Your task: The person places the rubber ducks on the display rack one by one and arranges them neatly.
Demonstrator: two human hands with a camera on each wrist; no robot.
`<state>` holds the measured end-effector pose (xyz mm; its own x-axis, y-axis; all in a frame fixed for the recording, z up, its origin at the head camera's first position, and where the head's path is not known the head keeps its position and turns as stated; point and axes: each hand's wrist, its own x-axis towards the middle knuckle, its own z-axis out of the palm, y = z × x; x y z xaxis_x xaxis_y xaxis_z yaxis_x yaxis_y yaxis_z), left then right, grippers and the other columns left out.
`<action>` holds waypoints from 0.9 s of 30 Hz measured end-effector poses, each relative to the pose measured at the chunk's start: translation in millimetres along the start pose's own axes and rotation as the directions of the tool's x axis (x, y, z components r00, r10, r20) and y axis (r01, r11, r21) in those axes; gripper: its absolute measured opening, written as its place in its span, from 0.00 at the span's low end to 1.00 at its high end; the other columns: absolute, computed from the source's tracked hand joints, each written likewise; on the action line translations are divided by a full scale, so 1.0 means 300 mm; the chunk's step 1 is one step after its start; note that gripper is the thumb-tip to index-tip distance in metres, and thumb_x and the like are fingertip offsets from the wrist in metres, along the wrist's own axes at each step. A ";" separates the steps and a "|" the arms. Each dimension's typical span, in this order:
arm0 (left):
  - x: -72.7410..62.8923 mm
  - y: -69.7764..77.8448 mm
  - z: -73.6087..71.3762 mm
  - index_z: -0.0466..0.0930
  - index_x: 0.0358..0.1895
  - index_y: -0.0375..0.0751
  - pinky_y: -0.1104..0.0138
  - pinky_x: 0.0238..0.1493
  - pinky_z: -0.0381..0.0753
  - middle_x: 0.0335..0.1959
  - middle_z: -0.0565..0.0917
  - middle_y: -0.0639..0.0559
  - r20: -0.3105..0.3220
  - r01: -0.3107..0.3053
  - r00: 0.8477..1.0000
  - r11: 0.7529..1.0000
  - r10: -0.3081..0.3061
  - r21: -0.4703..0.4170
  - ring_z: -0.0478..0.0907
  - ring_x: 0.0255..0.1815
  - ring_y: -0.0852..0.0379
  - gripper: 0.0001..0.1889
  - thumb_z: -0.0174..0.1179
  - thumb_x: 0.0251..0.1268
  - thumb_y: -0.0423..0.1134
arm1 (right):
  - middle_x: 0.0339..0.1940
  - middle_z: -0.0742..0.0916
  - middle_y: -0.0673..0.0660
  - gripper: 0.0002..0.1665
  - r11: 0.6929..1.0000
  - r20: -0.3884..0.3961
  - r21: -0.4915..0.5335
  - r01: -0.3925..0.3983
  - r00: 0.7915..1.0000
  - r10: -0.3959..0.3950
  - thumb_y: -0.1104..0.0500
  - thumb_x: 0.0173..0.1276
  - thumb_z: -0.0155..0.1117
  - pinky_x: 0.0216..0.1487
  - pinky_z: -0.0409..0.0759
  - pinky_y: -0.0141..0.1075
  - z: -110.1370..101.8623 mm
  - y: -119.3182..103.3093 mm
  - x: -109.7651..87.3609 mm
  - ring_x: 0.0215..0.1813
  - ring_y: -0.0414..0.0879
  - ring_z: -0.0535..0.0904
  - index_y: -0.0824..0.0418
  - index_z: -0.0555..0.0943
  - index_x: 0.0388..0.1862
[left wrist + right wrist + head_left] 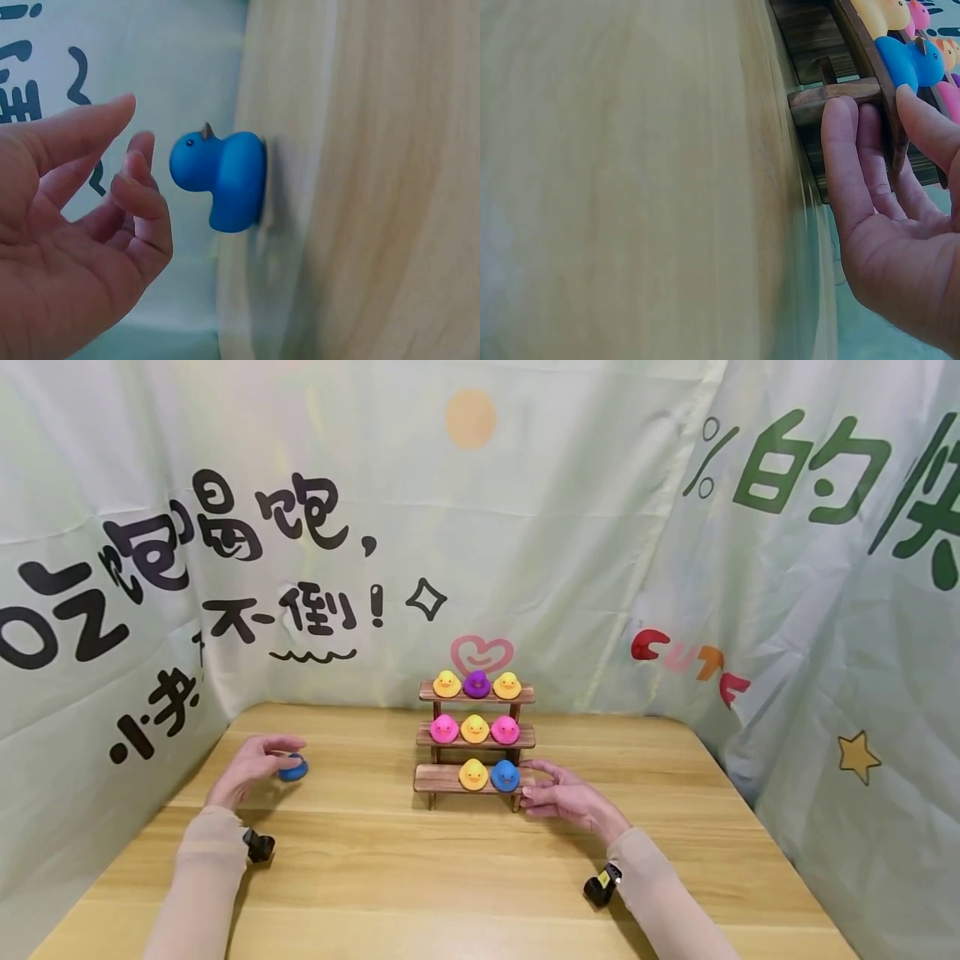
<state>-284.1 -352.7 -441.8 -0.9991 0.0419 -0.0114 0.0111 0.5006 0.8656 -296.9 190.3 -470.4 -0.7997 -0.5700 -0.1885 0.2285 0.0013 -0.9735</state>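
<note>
Over a blue rubber duck (294, 768) on the left of the table, my left hand (255, 768) hovers with relaxed fingers. The left wrist view shows a gap between those fingers and the duck (238, 180), which sits upright on the tabletop. My right hand (566, 797) grips the right end of a three-tier wooden stand (442, 780). In the right wrist view its thumb lies along the bottom shelf's edge, close to a second blue duck (919, 64), and its fingers reach underneath by the stand's leg (817, 109).
On the bottom shelf a yellow duck (473, 775) sits left of the blue one (505, 776). The middle tier bears two pink ducks and one yellow; the top tier has a purple duck (476, 684) between two yellow ones. Printed curtains (570, 568) hang behind the wooden table (420, 877).
</note>
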 end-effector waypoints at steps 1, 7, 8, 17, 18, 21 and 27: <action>0.001 -0.005 -0.001 0.70 0.65 0.27 0.64 0.50 0.80 0.63 0.73 0.28 -0.007 0.013 1.000 1.000 -0.013 0.001 0.79 0.47 0.60 0.27 0.63 0.65 0.35 | 0.50 0.83 0.60 0.41 1.000 0.000 -0.003 -0.001 1.000 0.001 0.68 0.72 0.57 0.54 0.83 0.44 0.001 0.002 -0.001 0.46 0.47 0.84 0.62 0.50 0.78; 0.004 -0.023 -0.001 0.66 0.67 0.26 0.61 0.53 0.77 0.67 0.67 0.26 -0.040 0.059 0.997 0.998 -0.058 0.026 0.71 0.61 0.40 0.30 0.63 0.66 0.38 | 0.51 0.82 0.62 0.41 1.000 -0.011 0.010 -0.002 1.000 0.002 0.68 0.72 0.57 0.54 0.83 0.44 0.007 0.003 -0.006 0.45 0.47 0.84 0.63 0.50 0.78; 0.004 -0.025 -0.002 0.65 0.68 0.26 0.61 0.54 0.77 0.68 0.66 0.26 -0.038 0.068 0.997 0.997 -0.067 0.029 0.71 0.62 0.39 0.31 0.62 0.67 0.38 | 0.51 0.82 0.62 0.42 1.000 -0.010 0.012 -0.001 1.000 0.001 0.68 0.71 0.58 0.55 0.83 0.45 0.007 0.002 -0.006 0.46 0.48 0.84 0.63 0.50 0.78; -0.007 -0.056 -0.002 0.66 0.67 0.24 0.63 0.40 0.78 0.61 0.72 0.25 0.011 0.135 0.991 0.988 -0.136 0.072 0.76 0.44 0.53 0.31 0.64 0.64 0.35 | 0.51 0.82 0.63 0.41 1.000 -0.003 0.010 -0.001 1.000 0.001 0.68 0.71 0.59 0.54 0.83 0.45 0.015 0.020 -0.009 0.46 0.49 0.85 0.63 0.52 0.77; -0.007 -0.059 -0.001 0.66 0.66 0.24 0.63 0.39 0.78 0.61 0.73 0.26 0.010 0.135 0.991 0.988 -0.136 0.077 0.76 0.44 0.54 0.30 0.64 0.63 0.34 | 0.51 0.82 0.63 0.41 1.000 -0.006 0.013 -0.004 1.000 0.004 0.69 0.71 0.59 0.54 0.83 0.45 0.017 0.023 -0.009 0.46 0.49 0.85 0.63 0.52 0.77; -0.004 -0.061 -0.001 0.68 0.65 0.24 0.63 0.40 0.78 0.61 0.72 0.25 0.013 0.125 0.992 0.988 -0.127 0.091 0.77 0.45 0.52 0.29 0.64 0.63 0.34 | 0.52 0.82 0.64 0.41 1.000 -0.010 0.010 -0.002 1.000 0.002 0.69 0.71 0.58 0.53 0.83 0.44 0.019 0.026 -0.008 0.46 0.49 0.84 0.63 0.52 0.78; 0.013 -0.053 -0.004 0.70 0.64 0.25 0.64 0.41 0.78 0.62 0.72 0.25 0.008 0.134 0.991 0.987 -0.135 0.088 0.78 0.49 0.48 0.30 0.67 0.62 0.38 | 0.53 0.82 0.65 0.40 1.000 -0.018 0.004 0.010 1.000 -0.010 0.68 0.71 0.58 0.54 0.83 0.45 0.013 0.013 -0.006 0.46 0.49 0.84 0.62 0.54 0.77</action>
<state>-288.2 -361.4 -455.1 -0.9910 -0.0189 -0.1325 -0.1192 0.5758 0.8089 -292.3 188.0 -473.3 -0.8118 -0.5551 -0.1814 0.2229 -0.0073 -0.9748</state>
